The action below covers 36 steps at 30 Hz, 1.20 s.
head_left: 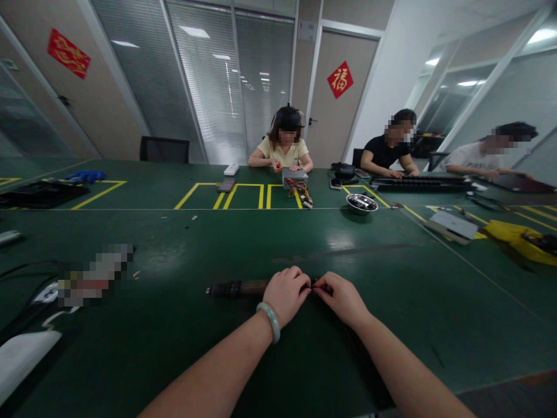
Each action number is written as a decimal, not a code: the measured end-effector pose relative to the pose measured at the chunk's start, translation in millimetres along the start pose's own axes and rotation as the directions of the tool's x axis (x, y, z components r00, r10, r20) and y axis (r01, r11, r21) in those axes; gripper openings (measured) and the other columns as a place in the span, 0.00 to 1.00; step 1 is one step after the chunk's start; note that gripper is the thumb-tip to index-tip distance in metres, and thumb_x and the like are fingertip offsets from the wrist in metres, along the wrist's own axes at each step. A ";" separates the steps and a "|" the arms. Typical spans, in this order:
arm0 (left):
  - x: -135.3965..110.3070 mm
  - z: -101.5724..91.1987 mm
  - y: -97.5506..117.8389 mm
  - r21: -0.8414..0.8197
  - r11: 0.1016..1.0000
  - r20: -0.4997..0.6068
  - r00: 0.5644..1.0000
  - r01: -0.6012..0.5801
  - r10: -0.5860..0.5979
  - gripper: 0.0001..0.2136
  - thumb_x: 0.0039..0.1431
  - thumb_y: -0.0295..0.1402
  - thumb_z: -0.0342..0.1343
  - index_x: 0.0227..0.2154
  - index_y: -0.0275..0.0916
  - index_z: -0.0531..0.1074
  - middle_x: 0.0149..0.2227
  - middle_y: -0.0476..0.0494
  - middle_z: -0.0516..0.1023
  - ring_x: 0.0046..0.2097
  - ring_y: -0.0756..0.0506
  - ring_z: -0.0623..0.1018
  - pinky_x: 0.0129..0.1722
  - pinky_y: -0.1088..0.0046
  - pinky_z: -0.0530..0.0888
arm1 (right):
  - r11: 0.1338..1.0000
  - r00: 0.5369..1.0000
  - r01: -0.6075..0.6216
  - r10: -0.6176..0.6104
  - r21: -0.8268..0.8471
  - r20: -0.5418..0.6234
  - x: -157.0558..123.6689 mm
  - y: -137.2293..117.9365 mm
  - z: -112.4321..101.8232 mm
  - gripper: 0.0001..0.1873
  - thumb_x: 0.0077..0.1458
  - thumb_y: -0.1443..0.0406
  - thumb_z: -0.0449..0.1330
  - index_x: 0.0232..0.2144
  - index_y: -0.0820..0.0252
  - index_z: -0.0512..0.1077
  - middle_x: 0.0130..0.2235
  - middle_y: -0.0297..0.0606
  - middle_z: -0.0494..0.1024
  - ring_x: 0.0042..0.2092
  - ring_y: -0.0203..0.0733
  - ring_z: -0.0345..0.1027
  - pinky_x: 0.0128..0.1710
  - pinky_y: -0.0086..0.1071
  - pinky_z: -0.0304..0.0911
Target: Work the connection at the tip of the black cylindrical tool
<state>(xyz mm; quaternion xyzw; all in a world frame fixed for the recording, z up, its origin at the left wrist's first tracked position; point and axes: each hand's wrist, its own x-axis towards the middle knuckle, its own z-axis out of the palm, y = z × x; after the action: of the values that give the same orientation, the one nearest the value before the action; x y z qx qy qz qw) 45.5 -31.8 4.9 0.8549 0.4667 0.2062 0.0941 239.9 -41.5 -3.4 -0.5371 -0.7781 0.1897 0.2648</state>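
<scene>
A long dark tool lies on the green table in front of me, with a narrow metal tip at its left end, a black ribbed section and a brownish body; its exact kind I cannot tell. My left hand, with a pale green bangle at the wrist, rests over its right part, fingers closed. Close beside it, my right hand pinches at the tool's right end, thumb and fingertips together. The small dark part between both sets of fingertips is mostly hidden. Something dark, perhaps a cord, runs beneath my right forearm.
Across the green table, a person handles a power supply with loose wires. Two more people sit at the right. A metal bowl holds dark pieces. A yellow bag lies right; cables and a white object lie left.
</scene>
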 end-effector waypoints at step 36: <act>-1.5 12.7 -18.0 -0.037 0.997 -0.005 0.997 -0.071 0.071 0.32 0.58 0.42 0.52 0.63 0.44 0.49 0.63 0.45 0.57 0.66 0.42 0.51 0.64 0.58 0.51 | 0.652 0.629 -0.742 0.598 -0.155 -0.497 -126.7 238.0 -159.1 0.14 0.47 0.51 0.52 0.29 0.52 0.70 0.29 0.51 0.72 0.30 0.63 0.69 0.29 0.52 0.59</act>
<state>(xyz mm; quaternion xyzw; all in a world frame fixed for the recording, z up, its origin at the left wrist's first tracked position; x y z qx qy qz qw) 36.7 -22.8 -13.3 0.8687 0.4321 0.2197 0.1019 548.7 -74.9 -42.4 -0.8555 -0.4643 0.0211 0.2281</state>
